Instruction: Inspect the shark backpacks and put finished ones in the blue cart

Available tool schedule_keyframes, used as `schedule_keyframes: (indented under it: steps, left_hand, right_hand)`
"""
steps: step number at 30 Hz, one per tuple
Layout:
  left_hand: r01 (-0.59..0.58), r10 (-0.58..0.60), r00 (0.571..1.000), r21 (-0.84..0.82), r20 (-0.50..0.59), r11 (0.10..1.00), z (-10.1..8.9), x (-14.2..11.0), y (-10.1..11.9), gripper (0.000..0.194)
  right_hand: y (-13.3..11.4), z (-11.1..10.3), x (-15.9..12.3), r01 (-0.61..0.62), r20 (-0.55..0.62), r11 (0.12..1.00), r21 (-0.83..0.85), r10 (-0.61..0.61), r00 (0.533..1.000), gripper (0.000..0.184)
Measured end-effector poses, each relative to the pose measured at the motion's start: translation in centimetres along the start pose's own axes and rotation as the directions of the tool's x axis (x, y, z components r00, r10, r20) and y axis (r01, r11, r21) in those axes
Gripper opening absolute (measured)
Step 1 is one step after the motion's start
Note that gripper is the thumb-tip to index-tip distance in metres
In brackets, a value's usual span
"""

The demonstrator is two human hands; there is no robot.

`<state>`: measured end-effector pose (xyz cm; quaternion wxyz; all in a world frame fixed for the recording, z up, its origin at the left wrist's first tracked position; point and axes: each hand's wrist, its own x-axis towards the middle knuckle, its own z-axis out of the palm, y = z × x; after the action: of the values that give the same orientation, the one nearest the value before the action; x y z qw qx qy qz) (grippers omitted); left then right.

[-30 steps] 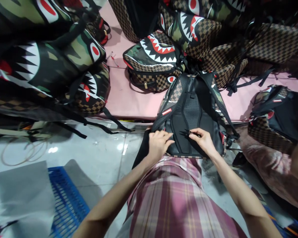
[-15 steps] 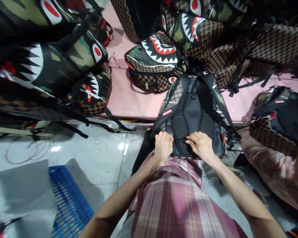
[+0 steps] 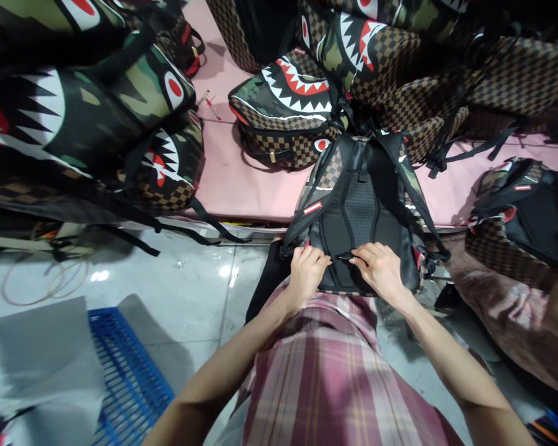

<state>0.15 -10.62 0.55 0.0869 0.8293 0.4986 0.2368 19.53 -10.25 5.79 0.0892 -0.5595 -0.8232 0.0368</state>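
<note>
A backpack (image 3: pixel 363 210) lies on my lap against the table edge, its black padded back panel and straps facing up. Low over the panel, my right hand (image 3: pixel 379 267) is closed on a small dark pointed tool (image 3: pixel 345 256) that looks like thread snips, its tip toward the left. My left hand (image 3: pixel 307 270) rests on the lower left of the same backpack. Thumb and forefinger are pinched together close to the tool's tip; whatever is between them is too small to make out.
Camouflage shark-mouth backpacks (image 3: pixel 116 118) are piled on the left of the pink table (image 3: pixel 242 195). Another shark-mouth backpack (image 3: pixel 292 111) lies just beyond mine. At right, a person's arm (image 3: pixel 506 297) is beside another backpack (image 3: pixel 525 217). A blue plastic crate (image 3: pixel 130 371) stands on the floor.
My left fingertips have shifted slightly right, nearer the tool. The tool's tip has moved a little left and up over the panel. The backpack stays in place.
</note>
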Motion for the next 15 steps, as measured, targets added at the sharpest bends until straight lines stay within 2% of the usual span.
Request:
schedule_keyframes:
  steps: [3,5,8,11,13,15]
  left_hand:
    - [-0.063,0.057,0.991,0.043,0.123,0.997,-0.2,0.6,-0.1,0.020]
    - [-0.044,0.041,0.987,0.013,0.154,0.999,-0.4,0.7,-0.3,0.016]
    - [0.030,-0.016,0.995,-0.138,0.100,0.990,-0.7,0.5,-1.0,0.012]
    - [0.133,-0.129,0.991,-0.291,0.032,0.947,-0.9,-0.1,-1.5,0.016]
    - [0.148,-0.152,0.988,-0.300,0.012,0.942,-0.9,-0.4,-1.4,0.017]
    - [0.116,-0.117,0.993,-0.226,0.009,0.967,-0.6,-0.5,-1.1,0.017]
  right_hand:
    - [-0.4,0.1,0.0,0.004,0.013,1.000,-0.004,-0.004,1.000,0.020]
    - [-0.7,0.2,0.1,0.014,0.024,1.000,-0.009,-0.014,1.000,0.020]
    - [-1.2,0.0,0.1,0.042,0.040,0.999,-0.022,-0.041,0.998,0.020]
    - [-1.4,-0.1,0.1,0.061,0.051,0.997,-0.042,-0.059,0.997,0.021]
    - [-1.3,-0.2,0.1,0.056,0.044,0.997,-0.052,-0.054,0.998,0.021]
    - [-1.1,-0.2,0.0,0.046,0.031,0.997,-0.061,-0.044,0.999,0.022]
